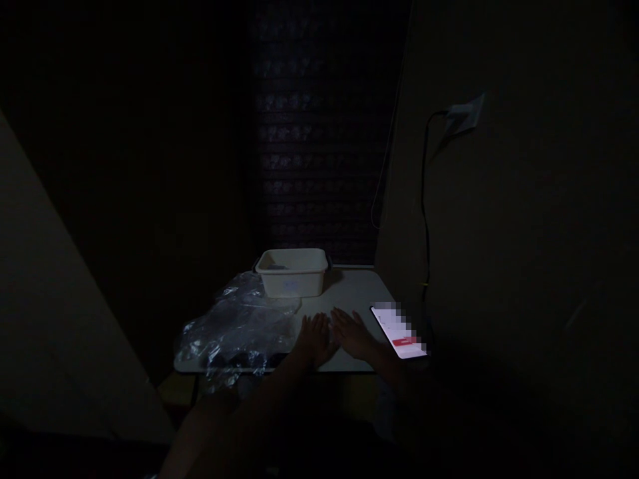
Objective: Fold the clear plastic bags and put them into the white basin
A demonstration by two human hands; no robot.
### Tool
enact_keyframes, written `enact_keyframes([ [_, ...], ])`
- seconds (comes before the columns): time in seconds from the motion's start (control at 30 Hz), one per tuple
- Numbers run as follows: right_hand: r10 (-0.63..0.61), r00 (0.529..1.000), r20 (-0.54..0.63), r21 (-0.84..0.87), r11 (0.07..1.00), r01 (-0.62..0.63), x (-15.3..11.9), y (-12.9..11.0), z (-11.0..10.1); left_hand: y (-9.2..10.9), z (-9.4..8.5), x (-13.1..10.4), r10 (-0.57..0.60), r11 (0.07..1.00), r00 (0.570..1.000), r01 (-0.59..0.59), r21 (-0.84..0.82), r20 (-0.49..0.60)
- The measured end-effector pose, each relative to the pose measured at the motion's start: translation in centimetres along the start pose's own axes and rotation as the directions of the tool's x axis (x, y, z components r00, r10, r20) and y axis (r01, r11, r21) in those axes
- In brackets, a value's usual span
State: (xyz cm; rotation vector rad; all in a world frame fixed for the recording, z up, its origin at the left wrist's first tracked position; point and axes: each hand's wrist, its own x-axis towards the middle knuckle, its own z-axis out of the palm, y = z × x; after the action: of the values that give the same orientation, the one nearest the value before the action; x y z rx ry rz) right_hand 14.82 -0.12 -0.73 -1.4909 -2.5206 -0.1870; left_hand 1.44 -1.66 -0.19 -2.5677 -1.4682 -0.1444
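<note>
Pointing forward with fingers straight, the left hand (314, 339) and right hand (352, 336) lie between clear plastic sheeting (229, 322) and a lit smartphone (392, 326), nearer than a white tub (294, 285), on the tabletop (352, 290) (room nearly dark).

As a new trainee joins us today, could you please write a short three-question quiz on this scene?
1. What lies across the left part of the table: (a) a towel, (b) clear plastic, (c) a plate?
2. True or false: the right hand is nearer to the lit screen than the left hand is.
3. Fill in: the white tub stands toward the ____ edge of the table.

Key: 1 b; 2 true; 3 far.
</note>
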Motion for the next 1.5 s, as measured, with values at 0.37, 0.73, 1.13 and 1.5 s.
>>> enact_keyframes([
  [0.37,0.001,0.996,0.089,-0.015,1.0,0.0,-0.8,-0.1,0.8,-0.1,0.3,-0.1,0.014,1.0,0.999,-0.014,0.004,0.045],
  [0.73,0.059,0.998,0.004,-0.109,0.992,-0.059,-2.8,2.5,0.2,0.2,0.2,-0.2,-0.014,1.0,0.999,0.015,-0.016,0.042],
  [1.13,0.081,0.996,-0.023,-0.102,0.991,-0.083,-1.7,1.5,-1.0,0.3,-0.6,0.2,0.044,0.997,0.999,-0.044,-0.064,-0.005],
  [1.5,-0.046,0.997,0.07,-0.045,0.998,0.049,-1.5,0.0,0.2,0.9,0.4,0.8,0.007,0.979,0.994,0.015,-0.202,0.106],
])
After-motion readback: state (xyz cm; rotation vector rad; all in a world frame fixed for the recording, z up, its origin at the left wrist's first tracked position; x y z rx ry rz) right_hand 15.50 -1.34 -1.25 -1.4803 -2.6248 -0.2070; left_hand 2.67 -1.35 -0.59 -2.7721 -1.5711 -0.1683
